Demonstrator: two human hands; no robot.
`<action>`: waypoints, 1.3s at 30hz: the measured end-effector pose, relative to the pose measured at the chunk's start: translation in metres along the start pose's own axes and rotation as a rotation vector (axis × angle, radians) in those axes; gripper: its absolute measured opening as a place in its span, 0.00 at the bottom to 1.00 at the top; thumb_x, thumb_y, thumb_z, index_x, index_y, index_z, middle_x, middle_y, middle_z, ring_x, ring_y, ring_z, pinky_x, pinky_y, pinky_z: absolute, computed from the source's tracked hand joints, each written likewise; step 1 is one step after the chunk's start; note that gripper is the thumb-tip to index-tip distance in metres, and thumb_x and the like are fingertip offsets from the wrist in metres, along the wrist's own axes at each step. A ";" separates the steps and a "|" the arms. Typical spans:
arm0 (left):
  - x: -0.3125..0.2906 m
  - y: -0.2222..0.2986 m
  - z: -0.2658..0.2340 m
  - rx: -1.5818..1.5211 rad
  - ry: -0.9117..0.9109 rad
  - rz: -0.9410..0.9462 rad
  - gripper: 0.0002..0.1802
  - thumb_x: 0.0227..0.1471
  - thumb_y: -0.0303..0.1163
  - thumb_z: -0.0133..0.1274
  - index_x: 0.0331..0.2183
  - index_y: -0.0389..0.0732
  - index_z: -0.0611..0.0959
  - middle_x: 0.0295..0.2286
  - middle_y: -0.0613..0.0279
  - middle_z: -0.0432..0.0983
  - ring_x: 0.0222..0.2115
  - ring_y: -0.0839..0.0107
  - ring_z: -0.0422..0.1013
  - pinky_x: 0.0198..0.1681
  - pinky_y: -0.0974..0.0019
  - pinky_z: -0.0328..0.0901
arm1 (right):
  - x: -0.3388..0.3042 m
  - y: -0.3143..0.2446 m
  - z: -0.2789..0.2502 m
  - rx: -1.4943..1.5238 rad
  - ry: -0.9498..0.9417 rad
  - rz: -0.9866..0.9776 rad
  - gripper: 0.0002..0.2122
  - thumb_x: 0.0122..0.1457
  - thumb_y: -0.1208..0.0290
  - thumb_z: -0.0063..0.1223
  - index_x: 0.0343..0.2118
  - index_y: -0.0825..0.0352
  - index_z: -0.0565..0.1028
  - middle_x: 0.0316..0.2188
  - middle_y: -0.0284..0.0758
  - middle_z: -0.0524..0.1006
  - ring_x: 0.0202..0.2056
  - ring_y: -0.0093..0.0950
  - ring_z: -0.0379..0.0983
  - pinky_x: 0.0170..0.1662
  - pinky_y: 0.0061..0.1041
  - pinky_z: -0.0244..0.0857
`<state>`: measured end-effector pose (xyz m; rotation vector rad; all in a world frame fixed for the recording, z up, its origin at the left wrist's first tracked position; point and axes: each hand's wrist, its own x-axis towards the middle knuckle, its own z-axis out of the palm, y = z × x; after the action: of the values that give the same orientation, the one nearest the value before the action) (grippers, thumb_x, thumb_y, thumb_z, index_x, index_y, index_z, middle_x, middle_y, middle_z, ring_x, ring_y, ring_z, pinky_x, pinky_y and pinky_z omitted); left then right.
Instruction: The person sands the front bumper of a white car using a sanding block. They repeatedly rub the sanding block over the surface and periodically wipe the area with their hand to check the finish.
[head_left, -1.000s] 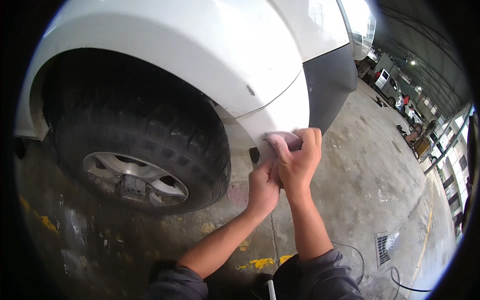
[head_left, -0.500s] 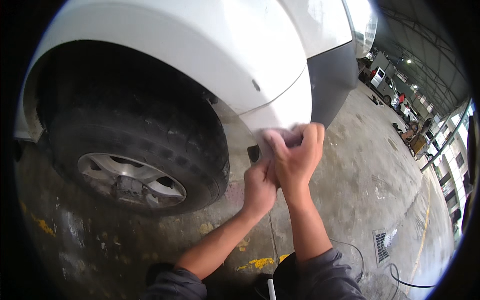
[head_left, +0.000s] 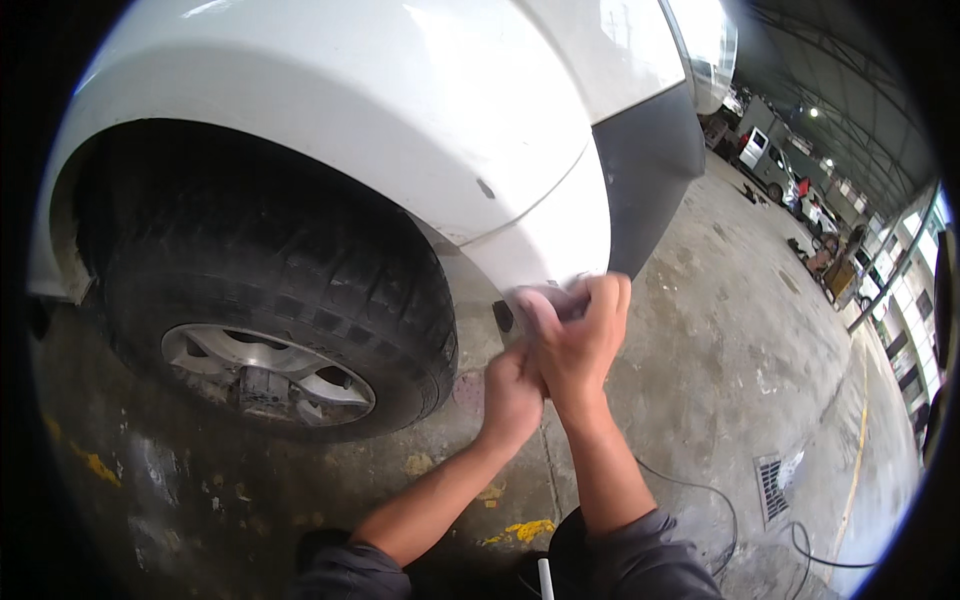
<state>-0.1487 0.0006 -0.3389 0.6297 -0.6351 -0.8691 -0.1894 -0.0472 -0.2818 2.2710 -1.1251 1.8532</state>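
Note:
The white bumper corner (head_left: 545, 240) of a car comes down to both my hands. My right hand (head_left: 585, 335) is closed against its lower end, thumb and fingers bent together. A greyish-pink patch shows between them, too blurred to name. Just below and to the left, my left hand (head_left: 512, 400) is closed at the bumper's bottom edge, its thumb up. The left fingers are mostly hidden behind my right hand and wrist, so what they grip cannot be made out. Above the hands, a small dark chip (head_left: 486, 188) marks the white paint.
A black tyre (head_left: 290, 290) on a silver wheel (head_left: 265, 375) stands left of my hands under the white fender (head_left: 330, 90). Dark grey trim (head_left: 650, 180) adjoins the bumper at right. A thin cable (head_left: 725, 495) and a drain grate (head_left: 771, 490) lie on the concrete floor.
The view has shifted, so the car's panels sit slightly lower and farther left. Both hands stay at the bumper's lower end, with the right hand a little lower and farther left in the picture.

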 end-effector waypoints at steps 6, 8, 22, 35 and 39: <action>-0.002 -0.016 -0.004 0.032 0.047 0.072 0.10 0.68 0.29 0.49 0.41 0.32 0.80 0.31 0.73 0.74 0.30 0.86 0.65 0.28 0.75 0.61 | -0.003 -0.003 0.001 -0.030 0.025 0.011 0.30 0.40 0.54 0.81 0.32 0.65 0.67 0.33 0.36 0.66 0.31 0.36 0.67 0.31 0.36 0.65; -0.001 -0.005 -0.005 0.025 -0.007 0.004 0.10 0.68 0.28 0.49 0.41 0.32 0.80 0.31 0.72 0.74 0.30 0.86 0.66 0.28 0.75 0.61 | -0.002 0.000 0.000 -0.035 0.008 0.012 0.30 0.40 0.54 0.81 0.32 0.65 0.67 0.33 0.37 0.66 0.31 0.36 0.67 0.31 0.36 0.65; -0.004 -0.010 -0.006 0.007 0.068 0.034 0.10 0.68 0.28 0.47 0.37 0.33 0.80 0.28 0.73 0.72 0.26 0.85 0.65 0.26 0.74 0.60 | -0.010 0.002 0.007 -0.042 0.020 0.006 0.28 0.40 0.56 0.81 0.31 0.65 0.68 0.33 0.38 0.67 0.31 0.37 0.68 0.32 0.37 0.65; 0.012 -0.008 -0.016 0.176 0.033 0.223 0.14 0.69 0.33 0.49 0.35 0.32 0.81 0.23 0.67 0.73 0.24 0.82 0.66 0.25 0.70 0.62 | 0.019 -0.036 0.008 0.058 0.064 -0.027 0.22 0.43 0.71 0.76 0.27 0.68 0.66 0.29 0.36 0.66 0.31 0.35 0.64 0.35 0.34 0.63; -0.011 -0.022 -0.004 0.263 0.088 0.045 0.17 0.70 0.35 0.49 0.34 0.31 0.80 0.21 0.66 0.73 0.22 0.81 0.64 0.24 0.69 0.62 | -0.010 0.003 -0.001 0.066 -0.005 0.134 0.21 0.43 0.72 0.76 0.26 0.68 0.66 0.28 0.36 0.66 0.30 0.33 0.64 0.35 0.32 0.63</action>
<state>-0.1620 -0.0001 -0.3604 0.8822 -0.6873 -0.7173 -0.1924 -0.0436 -0.2910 2.2886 -1.2649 1.9602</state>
